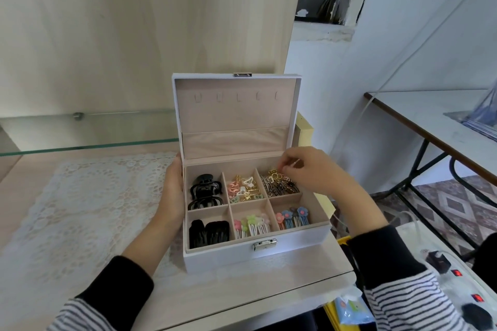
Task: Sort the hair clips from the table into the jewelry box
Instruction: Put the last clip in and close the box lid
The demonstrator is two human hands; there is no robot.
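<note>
White, open, six-compartment jewelry box (269,252) on the pale wooden table (242,287): the left hand (174,191), fingers straight, steadies its left wall while the right hand (309,173), in a pinching grip, holds a gold metal hair clip (277,172) over its rear-right compartment.

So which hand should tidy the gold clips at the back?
The right hand: its fingertips are at the gold clips in the back right compartment; the left hand rests against the jewelry box's side.

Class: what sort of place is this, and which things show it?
Likely a room in a home, perhaps a dressing corner: a white lace mat on a pale wooden table, a green-edged glass shelf, and a white power strip with red switches.
</note>
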